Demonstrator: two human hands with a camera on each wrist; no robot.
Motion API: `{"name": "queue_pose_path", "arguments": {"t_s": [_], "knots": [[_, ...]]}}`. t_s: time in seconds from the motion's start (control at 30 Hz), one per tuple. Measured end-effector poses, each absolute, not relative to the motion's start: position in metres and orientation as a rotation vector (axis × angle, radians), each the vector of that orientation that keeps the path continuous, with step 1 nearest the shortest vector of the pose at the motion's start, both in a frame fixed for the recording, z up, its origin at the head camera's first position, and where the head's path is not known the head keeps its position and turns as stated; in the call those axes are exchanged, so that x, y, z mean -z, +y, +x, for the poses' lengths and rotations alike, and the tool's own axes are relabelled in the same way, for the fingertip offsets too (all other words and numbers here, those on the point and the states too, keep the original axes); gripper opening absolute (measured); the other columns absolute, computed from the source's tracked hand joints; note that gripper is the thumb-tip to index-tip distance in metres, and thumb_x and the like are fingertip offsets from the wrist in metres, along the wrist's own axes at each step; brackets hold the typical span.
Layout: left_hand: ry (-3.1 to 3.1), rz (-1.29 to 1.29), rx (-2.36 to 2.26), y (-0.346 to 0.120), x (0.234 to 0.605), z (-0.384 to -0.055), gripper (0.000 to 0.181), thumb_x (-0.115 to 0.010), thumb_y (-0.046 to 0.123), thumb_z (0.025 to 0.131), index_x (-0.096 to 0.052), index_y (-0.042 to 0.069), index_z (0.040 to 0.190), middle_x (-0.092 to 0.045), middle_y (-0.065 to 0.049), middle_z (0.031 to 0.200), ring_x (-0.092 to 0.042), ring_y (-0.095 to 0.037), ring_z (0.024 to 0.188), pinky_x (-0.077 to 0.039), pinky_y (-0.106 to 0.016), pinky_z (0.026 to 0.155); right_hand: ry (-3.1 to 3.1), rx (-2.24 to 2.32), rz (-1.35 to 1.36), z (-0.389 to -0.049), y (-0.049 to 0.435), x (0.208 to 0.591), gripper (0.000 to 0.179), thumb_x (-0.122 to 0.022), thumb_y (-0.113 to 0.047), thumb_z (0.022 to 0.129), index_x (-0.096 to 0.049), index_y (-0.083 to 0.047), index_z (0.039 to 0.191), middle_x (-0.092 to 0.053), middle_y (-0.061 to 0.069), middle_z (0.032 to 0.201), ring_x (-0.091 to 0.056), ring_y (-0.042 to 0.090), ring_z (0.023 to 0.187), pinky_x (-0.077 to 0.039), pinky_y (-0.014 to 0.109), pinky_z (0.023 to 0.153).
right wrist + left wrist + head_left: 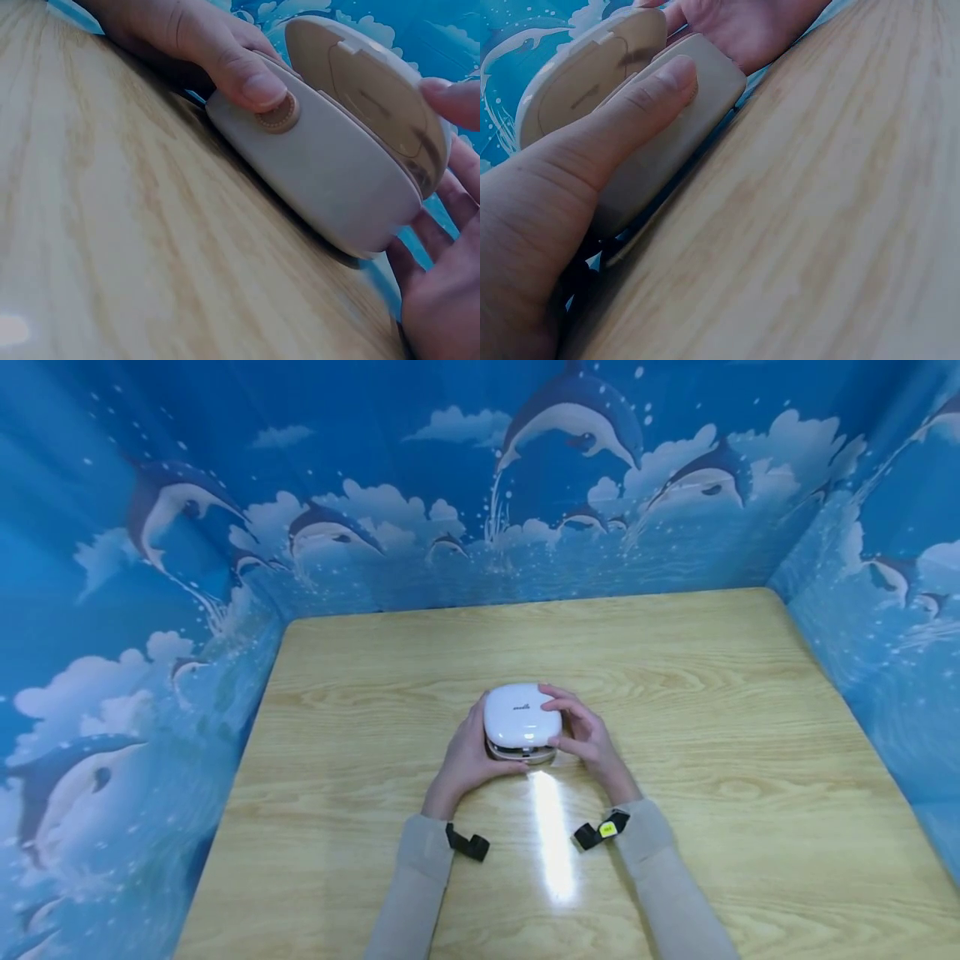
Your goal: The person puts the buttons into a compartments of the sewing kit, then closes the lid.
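Note:
A small white rounded case (330,169) sits on the table, its hinged lid (521,718) raised partway, with small dark print on top. The lid's tan inner side (375,97) shows in both wrist views. My left hand (468,747) grips the base from the left, its thumb across the front, the tip at a round brown button (283,120). From the right, my right hand (588,739) holds the lid by its edge, thumb at the front corner and fingers on the top and side. The case's inside is mostly hidden.
A light wood-grain table (712,718) extends around the case on all sides. Blue curtains (420,485) printed with dolphins stand along its back and sides. Each wrist carries a dark strap with a small camera (470,846).

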State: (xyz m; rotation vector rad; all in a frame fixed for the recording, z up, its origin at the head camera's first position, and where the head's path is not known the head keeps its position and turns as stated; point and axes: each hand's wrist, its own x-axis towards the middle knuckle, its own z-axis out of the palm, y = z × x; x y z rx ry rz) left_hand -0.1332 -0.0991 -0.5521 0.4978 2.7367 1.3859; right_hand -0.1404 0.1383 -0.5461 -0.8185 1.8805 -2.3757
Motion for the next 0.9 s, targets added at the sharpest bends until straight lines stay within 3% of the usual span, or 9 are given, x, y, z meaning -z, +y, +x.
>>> {"name": "queue_pose_path", "arguments": {"t_s": [0.5, 0.73, 0.9], "knots": [[2.733, 0.485, -1.354, -0.099, 0.551, -0.132, 0.138, -0.091, 0.059, 0.057, -0.012, 0.010, 0.159, -0.034, -0.015, 0.156, -0.037, -0.030, 0.140, -0.032, -0.045, 0.116, 2.016, 2.250, -0.833, -0.137, 0.135, 0.547, 0.053, -0.075, 0.020, 0.068, -0.058, 0.013, 0.118, -0.036, 0.025, 0.150, -0.031, 0.038, 0.140, -0.021, 0.038, 0.120], [2.736, 0.476, -1.340, -0.099, 0.551, -0.132, 0.137, -0.089, 0.061, 0.059, -0.012, 0.009, 0.159, -0.033, -0.013, 0.157, -0.036, -0.030, 0.141, -0.032, -0.048, 0.115, 2.165, 2.053, -0.735, -0.133, 0.133, 0.536, 0.061, -0.083, 0.012, 0.070, -0.060, 0.002, 0.126, -0.023, 0.014, 0.161, -0.019, 0.033, 0.147, -0.010, 0.054, 0.121], [2.732, 0.474, -1.349, -0.099, 0.551, -0.132, 0.135, -0.090, 0.060, 0.059, -0.013, 0.011, 0.159, -0.034, -0.010, 0.156, -0.036, -0.028, 0.141, -0.032, -0.047, 0.116, 2.202, 1.976, -0.669, -0.129, 0.132, 0.523, 0.065, -0.085, 0.006, 0.071, -0.058, 0.002, 0.130, -0.016, 0.018, 0.163, -0.016, 0.036, 0.148, -0.009, 0.057, 0.120]]}}
